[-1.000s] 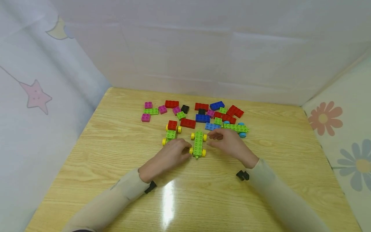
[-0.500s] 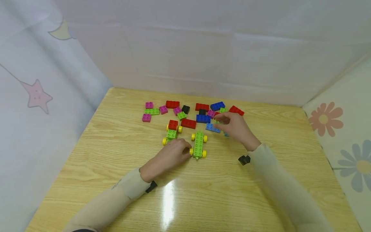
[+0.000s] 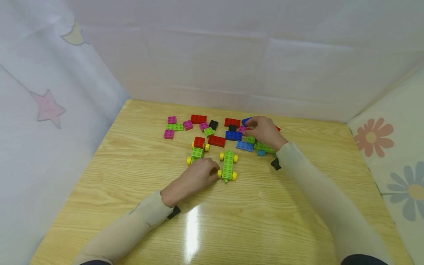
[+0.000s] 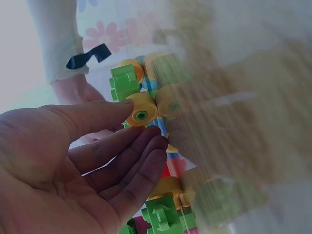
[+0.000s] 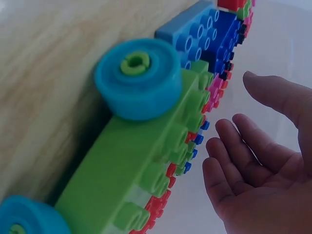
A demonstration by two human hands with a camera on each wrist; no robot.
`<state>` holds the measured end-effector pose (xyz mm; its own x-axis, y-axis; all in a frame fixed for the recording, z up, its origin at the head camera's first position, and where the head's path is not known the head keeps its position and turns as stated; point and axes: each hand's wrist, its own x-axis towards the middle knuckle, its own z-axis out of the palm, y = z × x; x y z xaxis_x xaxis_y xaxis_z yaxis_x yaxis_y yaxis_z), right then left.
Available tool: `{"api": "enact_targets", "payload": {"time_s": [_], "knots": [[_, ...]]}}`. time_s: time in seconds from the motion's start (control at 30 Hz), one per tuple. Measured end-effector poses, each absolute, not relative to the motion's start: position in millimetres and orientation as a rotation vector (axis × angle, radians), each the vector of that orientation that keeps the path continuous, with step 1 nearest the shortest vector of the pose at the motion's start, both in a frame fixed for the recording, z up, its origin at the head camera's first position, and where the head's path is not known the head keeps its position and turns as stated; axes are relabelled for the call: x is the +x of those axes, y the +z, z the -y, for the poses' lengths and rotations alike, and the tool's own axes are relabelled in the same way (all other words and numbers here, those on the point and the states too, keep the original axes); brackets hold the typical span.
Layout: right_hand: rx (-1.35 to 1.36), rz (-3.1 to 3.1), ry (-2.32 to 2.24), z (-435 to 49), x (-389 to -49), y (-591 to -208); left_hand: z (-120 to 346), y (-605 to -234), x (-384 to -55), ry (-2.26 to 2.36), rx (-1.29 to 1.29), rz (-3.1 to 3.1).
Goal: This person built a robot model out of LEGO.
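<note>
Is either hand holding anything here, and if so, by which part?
The left hand pinches the green wheeled base by the yellow wheel nearest that hand. The right hand holds nothing.

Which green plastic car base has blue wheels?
The green plastic car base nearest the right hand: blue wheels, while both other bases, by the left hand, have yellow wheels.

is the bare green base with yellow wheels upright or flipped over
Upright: in the head view, the green base shows its rows of studs facing up, with yellow wheels along both sides.
</note>
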<state>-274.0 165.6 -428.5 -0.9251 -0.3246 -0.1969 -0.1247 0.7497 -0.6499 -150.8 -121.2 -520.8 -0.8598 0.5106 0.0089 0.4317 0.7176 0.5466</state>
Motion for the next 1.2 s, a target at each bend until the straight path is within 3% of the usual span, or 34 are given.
{"api": "enact_targets", "payload": {"time_s": [0.1, 0.37, 0.6, 0.73, 1.0, 1.2], "knots": [[-0.329, -2.638, -0.935, -163, -281, -429, 119, -516, -149, 0.807, 0.781, -2.782], [-0.324, -2.671, -0.832, -158, -294, -438, 113, -460, -130, 0.834, 0.751, -2.737], [-0.318, -2.667, -0.771, -154, -298, -440, 121, -514, -150, 0.836, 0.770, -2.757], [-0.311, -2.672, -0.745, -153, -298, -440, 120, -513, -148, 0.840, 0.756, -2.759], [-0.305, -2.701, -0.692, -153, -297, -442, 110, -454, -128, 0.808, 0.713, -2.739], [-0.299, -2.707, -0.740, -155, -294, -441, 115, -487, -139, 0.839, 0.734, -2.749]]}}
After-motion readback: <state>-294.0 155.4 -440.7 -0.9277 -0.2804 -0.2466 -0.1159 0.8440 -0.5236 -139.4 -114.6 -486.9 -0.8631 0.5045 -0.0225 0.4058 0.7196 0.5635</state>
